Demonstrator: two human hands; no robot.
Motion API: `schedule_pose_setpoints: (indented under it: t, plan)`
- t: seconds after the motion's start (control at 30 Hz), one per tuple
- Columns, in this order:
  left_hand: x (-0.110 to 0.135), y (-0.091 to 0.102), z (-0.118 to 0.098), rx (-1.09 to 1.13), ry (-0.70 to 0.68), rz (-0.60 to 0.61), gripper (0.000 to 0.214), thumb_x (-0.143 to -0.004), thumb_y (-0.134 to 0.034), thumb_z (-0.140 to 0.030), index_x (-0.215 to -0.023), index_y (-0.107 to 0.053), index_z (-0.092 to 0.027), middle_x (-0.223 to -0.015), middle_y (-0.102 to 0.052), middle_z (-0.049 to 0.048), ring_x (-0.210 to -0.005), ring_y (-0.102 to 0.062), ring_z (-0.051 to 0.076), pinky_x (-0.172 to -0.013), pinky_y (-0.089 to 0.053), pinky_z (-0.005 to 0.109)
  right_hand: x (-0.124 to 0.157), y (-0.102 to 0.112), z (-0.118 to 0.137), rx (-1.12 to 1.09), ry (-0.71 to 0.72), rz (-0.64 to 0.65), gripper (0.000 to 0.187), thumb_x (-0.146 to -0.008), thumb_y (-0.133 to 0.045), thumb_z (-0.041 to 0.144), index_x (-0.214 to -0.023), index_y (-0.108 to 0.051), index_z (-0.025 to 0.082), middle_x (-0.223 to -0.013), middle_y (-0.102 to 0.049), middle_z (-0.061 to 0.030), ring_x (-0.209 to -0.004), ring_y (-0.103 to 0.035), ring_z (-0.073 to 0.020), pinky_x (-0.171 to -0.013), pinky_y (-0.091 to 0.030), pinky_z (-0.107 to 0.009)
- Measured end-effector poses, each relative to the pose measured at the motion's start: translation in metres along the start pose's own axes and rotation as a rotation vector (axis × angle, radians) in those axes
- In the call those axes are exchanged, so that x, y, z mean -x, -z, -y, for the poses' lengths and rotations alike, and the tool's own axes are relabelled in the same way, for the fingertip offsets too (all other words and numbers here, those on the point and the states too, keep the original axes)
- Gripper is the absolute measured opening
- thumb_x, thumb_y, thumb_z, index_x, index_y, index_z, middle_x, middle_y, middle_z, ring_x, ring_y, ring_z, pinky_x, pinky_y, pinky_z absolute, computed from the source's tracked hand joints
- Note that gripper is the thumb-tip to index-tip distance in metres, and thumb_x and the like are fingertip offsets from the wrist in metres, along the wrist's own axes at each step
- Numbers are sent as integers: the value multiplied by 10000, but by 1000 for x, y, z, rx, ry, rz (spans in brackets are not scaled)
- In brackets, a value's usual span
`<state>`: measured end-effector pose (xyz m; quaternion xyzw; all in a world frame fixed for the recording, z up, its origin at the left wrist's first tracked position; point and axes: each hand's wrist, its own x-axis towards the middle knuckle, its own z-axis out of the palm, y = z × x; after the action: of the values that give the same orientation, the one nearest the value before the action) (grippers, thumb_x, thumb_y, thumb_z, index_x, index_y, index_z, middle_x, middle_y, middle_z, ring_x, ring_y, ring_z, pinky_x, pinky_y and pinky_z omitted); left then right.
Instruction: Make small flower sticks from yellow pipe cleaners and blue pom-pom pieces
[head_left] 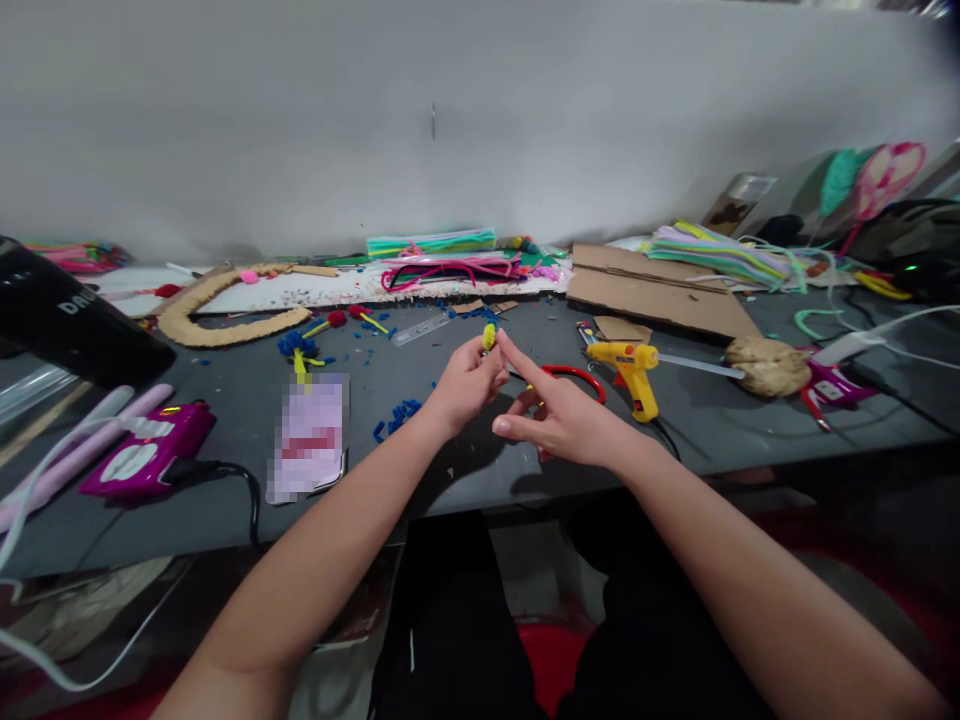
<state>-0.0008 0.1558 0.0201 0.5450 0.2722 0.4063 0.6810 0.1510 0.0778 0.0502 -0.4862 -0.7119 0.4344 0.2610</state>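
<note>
My left hand (pixel 469 380) is closed in a pinch round a small yellow pipe-cleaner piece (pixel 489 336), held upright above the dark grey table (pixel 225 480). My right hand (pixel 551 415) is beside it with fingers spread; its index finger stretches up and touches the yellow piece near its top. Red-handled scissors (pixel 576 375) lie on the table just behind my right hand, partly hidden by it. Blue pipe-cleaner scraps (pixel 397 415) are scattered left of my left wrist.
A yellow glue gun (pixel 634 375) stands right of the scissors. A pink device (pixel 150 455) with a cord lies at left, a phone-like flat item (pixel 311 435) near it. Cardboard sheets (pixel 652 290), pipe-cleaner bundles (pixel 431 243) and a curved cardboard shape (pixel 217 325) line the back.
</note>
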Motion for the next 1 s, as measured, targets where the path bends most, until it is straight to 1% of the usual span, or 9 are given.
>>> schedule_pose_setpoints:
  t: [0.1, 0.2, 0.3, 0.37, 0.43, 0.5, 0.57, 0.77, 1.0]
  plan:
    - [-3, 7, -1, -18, -8, -72, 344, -838, -664, -460, -824, -444, -196, -519, -394, -97, -386, -286, 30, -391, -208, 170, -1, 0, 0, 49, 39, -68, 968, -839, -658, 534, -1579, -69, 329, -811, -698, 7, -491, -560, -107, -536, -488, -263]
    - [-4, 12, -7, -16, -10, -106, 340, -845, -648, -456, -795, -432, -198, -514, -397, -97, -376, -277, 31, -384, -198, 168, -3, 1, -3, 85, 96, -298, 755, -859, -634, 520, -1507, -359, 246, -710, -670, 6, -549, -561, -132, -562, -465, -267]
    - [-3, 13, -13, 9, -4, -118, 332, -845, -653, -440, -785, -435, -197, -513, -424, -94, -366, -266, 32, -377, -186, 170, -5, 5, -8, 121, 113, -528, 407, -900, -570, 500, -1080, -708, 162, -670, -652, -31, -602, -558, -146, -592, -452, -280]
    - [-3, 13, -16, 43, 3, -96, 329, -847, -655, -431, -764, -446, -190, -501, -431, -88, -362, -263, 33, -376, -178, 173, -8, 8, -12, 102, 102, -500, 349, -885, -595, 466, -928, -738, 151, -756, -691, -59, -665, -586, -157, -630, -469, -286]
    - [-2, 12, -18, 76, 19, -40, 367, -854, -648, -436, -693, -441, -179, -469, -402, -81, -358, -259, 33, -377, -175, 178, -12, 8, -16, -10, 84, -374, 344, -840, -657, 419, -1060, -719, 162, -964, -726, -84, -756, -625, -171, -659, -502, -289]
    - [-2, 13, -18, 95, 42, 14, 417, -862, -638, -447, -625, -444, -164, -447, -376, -70, -359, -257, 30, -380, -175, 179, -17, 6, -18, -190, 57, -269, 484, -805, -697, 379, -1243, -636, 183, -1193, -681, -110, -840, -650, -180, -670, -535, -294]
    - [-2, 15, -17, 104, 59, 50, 423, -875, -622, -455, -616, -496, -147, -428, -357, -66, -361, -254, 29, -388, -188, 175, -22, 2, -18, -343, 39, -208, 557, -795, -707, 359, -1311, -585, 187, -1281, -640, -122, -880, -663, -179, -682, -550, -294]
    - [-2, 19, -14, 132, 72, 105, 408, -921, -562, -447, -680, -621, -123, -379, -335, -61, -368, -280, 43, -457, -317, 182, -29, -7, -12, -409, 48, -267, 425, -750, -751, 394, -1094, -717, 147, -985, -740, -80, -827, -654, -168, -681, -513, -271]
    - [-2, 18, -16, 141, 74, 80, 365, -888, -605, -440, -747, -644, -106, -441, -468, -34, -374, -290, 35, -419, -263, 183, -30, -13, -9, -409, 48, -420, 361, -693, -793, 422, -909, -738, 138, -746, -692, -30, -614, -569, -116, -602, -493, -260]
